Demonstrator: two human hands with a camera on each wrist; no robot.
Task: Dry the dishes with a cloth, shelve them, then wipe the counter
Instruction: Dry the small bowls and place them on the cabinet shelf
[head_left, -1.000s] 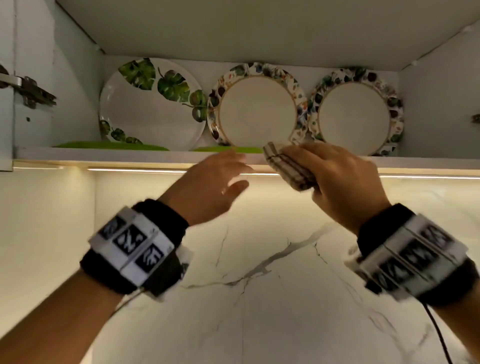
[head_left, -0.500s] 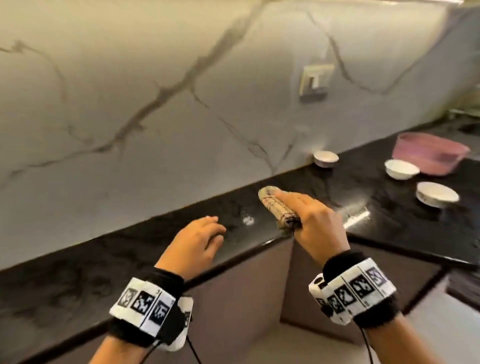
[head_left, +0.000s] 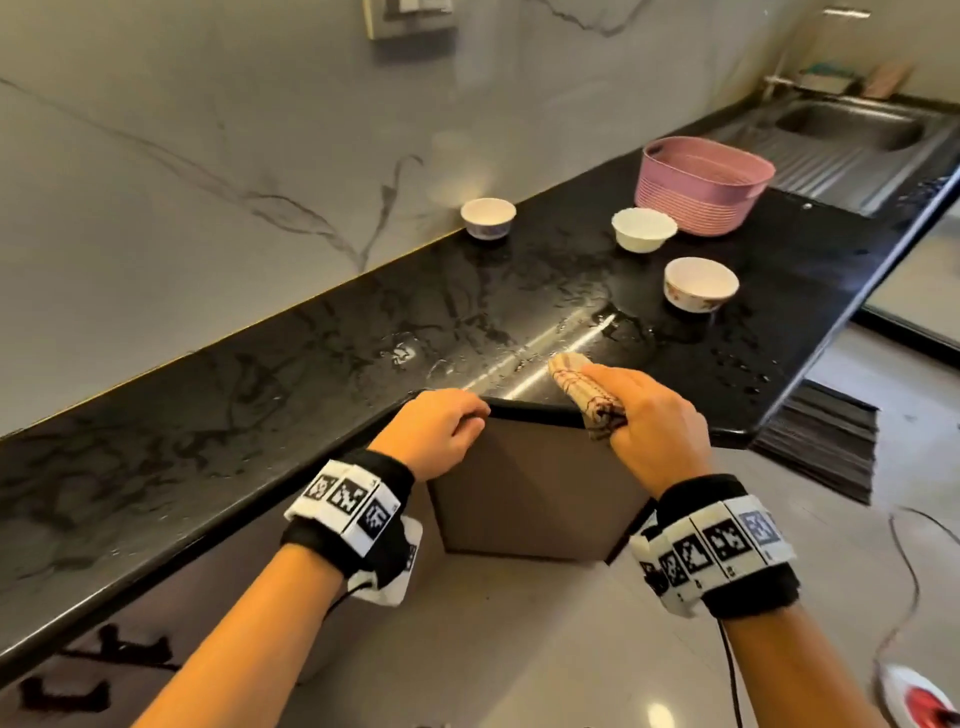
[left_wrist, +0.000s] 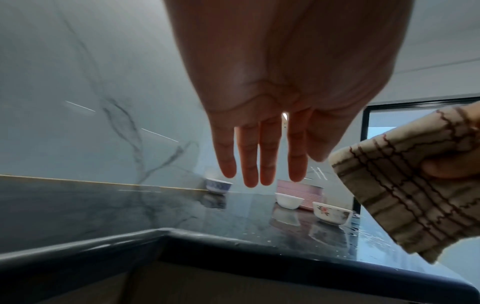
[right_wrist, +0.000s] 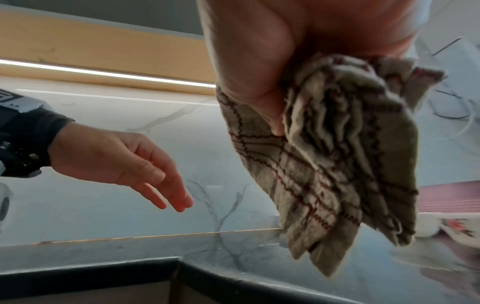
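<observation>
My right hand grips a folded beige checked cloth just above the front edge of the wet black counter. The bunched cloth hangs from that fist in the right wrist view. My left hand hovers empty over the counter's inner corner, its fingers straight and relaxed. Three bowls stand farther along the counter: a blue-patterned one by the wall, a plain white one, and a flowered one. The flowered bowl also shows in the left wrist view.
A pink ribbed basket stands behind the bowls, with a steel sink beyond it. Water drops and a shiny streak lie on the counter near the cloth. A marble wall backs the counter. A dark mat lies on the floor to the right.
The view dropped from the plate shelf to the counter. Both hands came down from the shelf to the counter's front edge, the right still holding the cloth.
</observation>
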